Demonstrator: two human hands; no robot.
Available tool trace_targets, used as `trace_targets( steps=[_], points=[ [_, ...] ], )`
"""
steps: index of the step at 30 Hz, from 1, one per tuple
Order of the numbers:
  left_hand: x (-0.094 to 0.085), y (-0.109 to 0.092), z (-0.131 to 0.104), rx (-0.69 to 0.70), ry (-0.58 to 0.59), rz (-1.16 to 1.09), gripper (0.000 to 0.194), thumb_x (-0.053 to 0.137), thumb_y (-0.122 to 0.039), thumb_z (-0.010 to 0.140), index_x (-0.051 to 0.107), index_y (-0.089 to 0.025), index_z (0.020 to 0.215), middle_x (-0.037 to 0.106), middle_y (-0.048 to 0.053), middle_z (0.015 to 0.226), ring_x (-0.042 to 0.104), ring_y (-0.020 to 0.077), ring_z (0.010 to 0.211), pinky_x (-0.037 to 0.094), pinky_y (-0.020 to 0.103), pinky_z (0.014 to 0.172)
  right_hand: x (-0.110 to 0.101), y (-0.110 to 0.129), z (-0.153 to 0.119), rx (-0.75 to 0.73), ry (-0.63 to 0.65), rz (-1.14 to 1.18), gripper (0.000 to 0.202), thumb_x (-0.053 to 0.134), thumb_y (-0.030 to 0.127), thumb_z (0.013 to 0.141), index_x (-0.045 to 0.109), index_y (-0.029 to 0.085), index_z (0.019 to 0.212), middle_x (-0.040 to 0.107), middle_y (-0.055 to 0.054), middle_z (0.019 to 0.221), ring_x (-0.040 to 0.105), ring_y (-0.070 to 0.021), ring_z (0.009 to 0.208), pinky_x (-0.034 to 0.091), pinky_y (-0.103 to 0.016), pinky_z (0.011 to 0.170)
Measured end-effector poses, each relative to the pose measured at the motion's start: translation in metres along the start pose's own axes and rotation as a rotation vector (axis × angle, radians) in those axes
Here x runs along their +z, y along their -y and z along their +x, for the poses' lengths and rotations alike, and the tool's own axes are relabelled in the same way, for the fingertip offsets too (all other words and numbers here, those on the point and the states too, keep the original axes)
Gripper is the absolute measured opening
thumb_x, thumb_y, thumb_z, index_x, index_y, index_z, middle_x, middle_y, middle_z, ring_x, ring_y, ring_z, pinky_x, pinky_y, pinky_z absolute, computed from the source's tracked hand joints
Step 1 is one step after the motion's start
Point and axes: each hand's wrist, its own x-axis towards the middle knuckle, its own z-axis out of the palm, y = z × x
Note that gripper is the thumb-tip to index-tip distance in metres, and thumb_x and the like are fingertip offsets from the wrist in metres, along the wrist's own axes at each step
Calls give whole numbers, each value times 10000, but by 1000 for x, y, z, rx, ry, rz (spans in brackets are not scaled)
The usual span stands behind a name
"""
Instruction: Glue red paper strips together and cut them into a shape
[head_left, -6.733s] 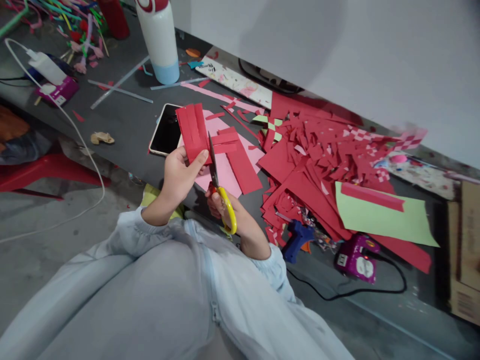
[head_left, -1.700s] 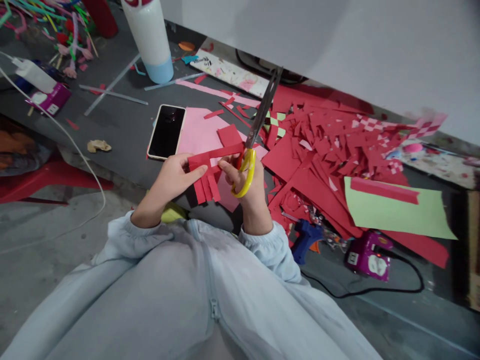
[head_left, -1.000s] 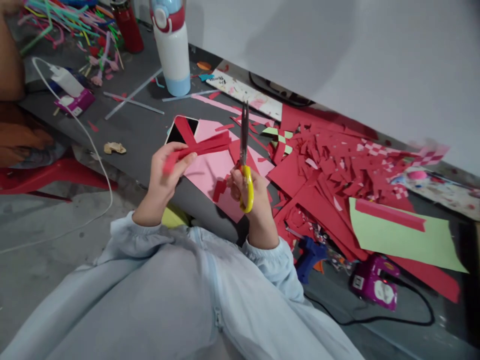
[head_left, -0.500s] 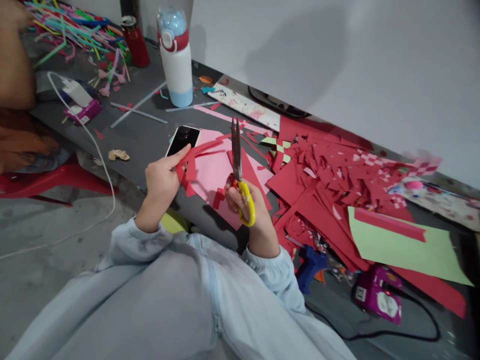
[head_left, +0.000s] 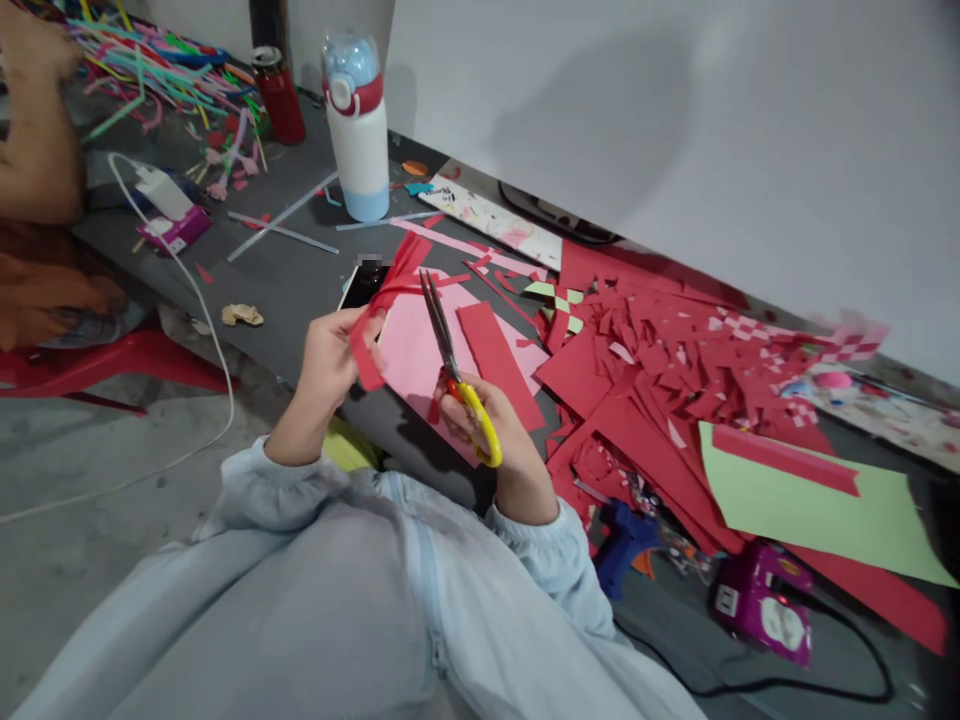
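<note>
My left hand (head_left: 334, 365) is closed on several red paper strips (head_left: 397, 272), which fan out above and below the fingers. My right hand (head_left: 480, 415) grips yellow-handled scissors (head_left: 444, 335), with the blades pointing up and to the left, close together. The blade tips are just right of the strips, apart from them. Beneath both hands lies a pink paper sheet (head_left: 409, 345), with a wide red paper strip (head_left: 499, 360) across its right side. Behind my left hand, a phone (head_left: 365, 284) is partly covered by the strips.
To the right is a heap of red paper scraps (head_left: 652, 350) beside a green sheet (head_left: 817, 505). A blue glue gun (head_left: 624, 545) and a purple box (head_left: 765, 600) with a cable lie nearer. A white bottle (head_left: 360, 150) stands behind. Another person's arm (head_left: 37, 140) is at far left.
The scissors have tilted left, toward the strips. My left hand has turned, and the red strips now stand higher, covering more of the phone.
</note>
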Motion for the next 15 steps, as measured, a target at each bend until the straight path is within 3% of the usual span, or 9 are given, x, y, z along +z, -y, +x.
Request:
trace_targets(
  steps=[2,9,11,15],
  points=[
    [5,-8,-2,-94,64,-82,349,791,-465,724,619,-180,621,463,-79,367,437,70,320,501,215,436,0,-1,1,-6,-7,4,526,850,576,622,537,193,800,432,98,553,328,-30,401,239,-198,365],
    [8,-15,0,-249,18,-233,286,809,-393,639,697,-141,713,308,-130,373,214,5,319,308,157,337,-1,-5,0,18,23,-21,546,820,619,647,522,200,830,404,106,538,309,-33,385,232,-199,355],
    [7,-12,2,-221,-12,-250,262,798,-362,640,708,-129,721,356,-119,410,229,1,342,303,157,352,-2,-5,0,-3,28,-22,540,800,630,673,522,199,841,404,104,540,317,-36,386,239,-201,357],
    [7,-8,3,-130,-44,-263,258,805,-337,610,688,-121,692,604,-30,593,461,31,454,444,175,453,-3,-9,0,23,73,-20,518,800,608,693,509,206,844,395,103,548,316,-40,401,245,-200,364]
  ],
)
